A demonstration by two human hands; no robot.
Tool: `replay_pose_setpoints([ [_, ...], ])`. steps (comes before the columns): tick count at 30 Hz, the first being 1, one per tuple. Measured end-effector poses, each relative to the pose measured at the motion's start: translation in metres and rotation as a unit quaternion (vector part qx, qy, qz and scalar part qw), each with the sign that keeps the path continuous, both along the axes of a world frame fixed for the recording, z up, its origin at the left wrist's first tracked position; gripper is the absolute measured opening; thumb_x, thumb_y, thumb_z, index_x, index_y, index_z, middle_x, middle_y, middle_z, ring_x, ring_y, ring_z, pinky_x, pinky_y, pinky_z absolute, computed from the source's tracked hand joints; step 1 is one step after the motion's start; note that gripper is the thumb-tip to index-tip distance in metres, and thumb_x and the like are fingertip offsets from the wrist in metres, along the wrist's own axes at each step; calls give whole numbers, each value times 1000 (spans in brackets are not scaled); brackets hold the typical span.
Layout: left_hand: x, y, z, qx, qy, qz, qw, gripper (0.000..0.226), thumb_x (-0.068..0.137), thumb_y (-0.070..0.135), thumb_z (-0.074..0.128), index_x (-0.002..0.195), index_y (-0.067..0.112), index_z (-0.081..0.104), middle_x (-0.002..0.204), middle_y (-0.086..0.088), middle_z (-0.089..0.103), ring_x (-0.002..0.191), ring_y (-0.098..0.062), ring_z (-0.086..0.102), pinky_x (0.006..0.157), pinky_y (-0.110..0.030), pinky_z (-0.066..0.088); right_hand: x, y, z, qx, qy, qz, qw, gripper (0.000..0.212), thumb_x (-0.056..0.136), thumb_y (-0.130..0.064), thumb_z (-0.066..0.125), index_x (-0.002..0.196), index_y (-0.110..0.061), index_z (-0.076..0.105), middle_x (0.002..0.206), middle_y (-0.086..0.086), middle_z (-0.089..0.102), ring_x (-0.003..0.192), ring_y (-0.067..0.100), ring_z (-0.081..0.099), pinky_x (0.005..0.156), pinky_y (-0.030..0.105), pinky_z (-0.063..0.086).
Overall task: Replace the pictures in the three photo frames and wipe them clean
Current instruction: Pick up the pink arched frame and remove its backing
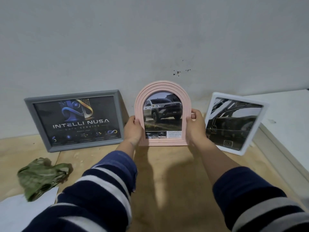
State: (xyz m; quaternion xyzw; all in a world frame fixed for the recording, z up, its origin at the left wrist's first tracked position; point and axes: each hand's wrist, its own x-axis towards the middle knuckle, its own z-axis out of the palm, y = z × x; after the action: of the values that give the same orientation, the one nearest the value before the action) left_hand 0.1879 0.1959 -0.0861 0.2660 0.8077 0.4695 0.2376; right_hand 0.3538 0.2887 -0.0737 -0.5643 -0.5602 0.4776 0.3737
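Fingers (135, 122) of the left hand (133, 130) curl round the left edge of the pink arched frame (161, 114); the fingers of the right hand (196, 126) curl round its right edge, thumb on the front face. Both hands grip the frame — it is held upright, front toward the camera, between the two other frames and close to the grey wall (150, 39). Whether its lower edge touches the desk (167, 173) cannot be told. The frame holds a picture of a silver pickup truck (163, 106), with small inset photos and a text block along the bottom.

To the left, a grey rectangular frame (75, 121) stands on the desk and leans back against the wall. It shows a dark poster reading "INTELLI NUSA".

To the right, a white rounded-corner frame (234, 123) stands tilted, also near the wall. Its picture is dark and appears to show a vehicle interior — detail is unclear.

A crumpled green cloth (41, 176) lies on the desk at the near left, well apart from the pink frame. It partly overlaps a white sheet of paper (25, 211) at the lower left corner.

A white raised surface (287, 118) adjoins the desk on the right.

Both forearms wear navy sleeves (103, 190) with white stripes.
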Motion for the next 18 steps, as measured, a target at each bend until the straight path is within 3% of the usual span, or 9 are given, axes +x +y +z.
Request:
replay_pose_setpoints([
  [3,10,-17,12,13,-36,-13,999,38,104,30,23,96,7,52,90,-8,54,92,-27,54,79,-31,40,15,-28,5,28,-18,5,999,29,100,-9,40,127,-17,47,111,0,54,94,18,54,76,28,40],
  [6,22,-35,18,26,-92,-31,995,59,102,51,15,116,12,58,110,-9,62,105,-24,58,100,-39,44,31,-62,6,73,-20,-6,997,28,100,-7,40,127,-13,45,109,0,52,96,17,52,78,27,38],
  [10,46,-80,30,51,-203,-60,976,68,94,65,9,122,23,55,120,-7,61,116,-25,55,109,-46,38,58,-124,6,131,-46,-41,989,26,99,-9,43,125,-12,46,107,-1,54,95,15,52,78,24,37],
  [13,62,-108,36,72,-264,-88,958,77,94,64,6,142,16,42,142,-11,49,132,-28,44,115,-47,29,73,-164,1,172,-58,-46,982,23,99,-11,44,121,-16,48,106,-3,56,94,12,52,77,22,37],
  [18,72,-153,35,126,-349,-56,927,79,93,68,8,144,19,41,140,2,50,123,-23,51,106,-40,33,95,-229,-20,241,-101,-28,965,24,96,-5,45,118,-11,52,110,-3,54,101,16,52,87,25,41],
])
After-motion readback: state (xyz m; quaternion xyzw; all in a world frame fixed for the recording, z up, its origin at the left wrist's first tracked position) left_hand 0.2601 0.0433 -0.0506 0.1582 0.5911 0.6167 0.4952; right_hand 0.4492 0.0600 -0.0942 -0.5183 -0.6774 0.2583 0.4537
